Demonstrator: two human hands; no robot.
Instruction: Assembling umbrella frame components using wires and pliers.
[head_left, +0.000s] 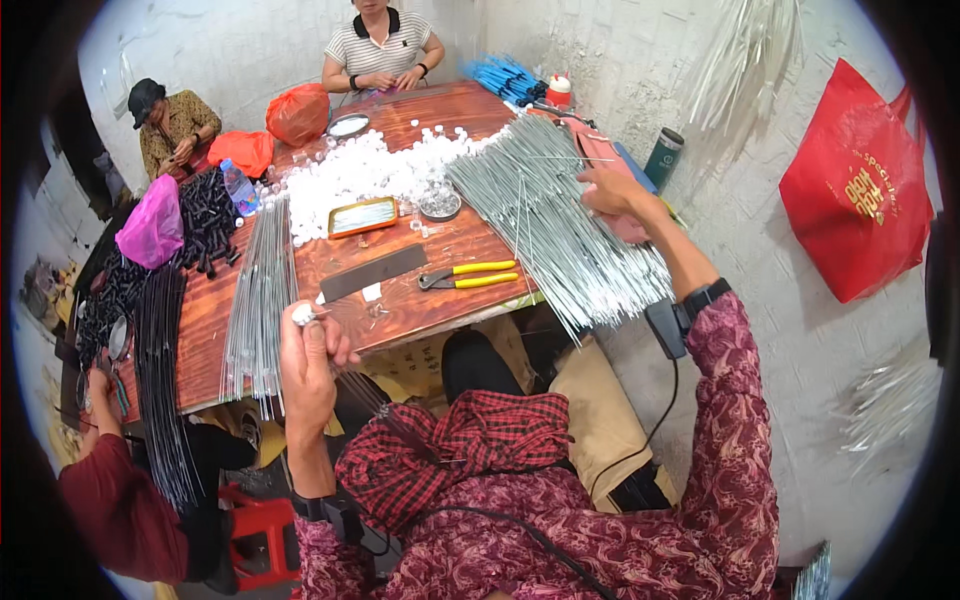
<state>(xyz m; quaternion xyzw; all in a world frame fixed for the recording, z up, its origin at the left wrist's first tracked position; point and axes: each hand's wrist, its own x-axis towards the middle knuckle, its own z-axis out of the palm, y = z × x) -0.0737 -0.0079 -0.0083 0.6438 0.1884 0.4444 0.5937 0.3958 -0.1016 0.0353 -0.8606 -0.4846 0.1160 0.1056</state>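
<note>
My left hand [312, 362] is raised at the table's near edge, fingers closed round a small white plastic piece [303, 314] that shows at the thumb and fingertip. Several thin wires [362, 388] slant from below this hand toward my lap; whether the fingers grip them too is hard to see. On the right, my right hand [612, 192] reaches over a wide heap of silvery metal wires [545, 200], index finger stretched out. One wire lies crosswise near its fingertips. I see nothing plainly held there. Many small white plastic pieces [350, 165] lie piled mid-table.
On the red-brown table [400, 300] are a dark flat bar [374, 273], yellow-handled pliers [468, 275], a small tray [362, 216], a round dish [440, 206], and bundles of wire [262, 300]. A green tumbler [663, 158] stands right. Co-workers sit around the far and left sides.
</note>
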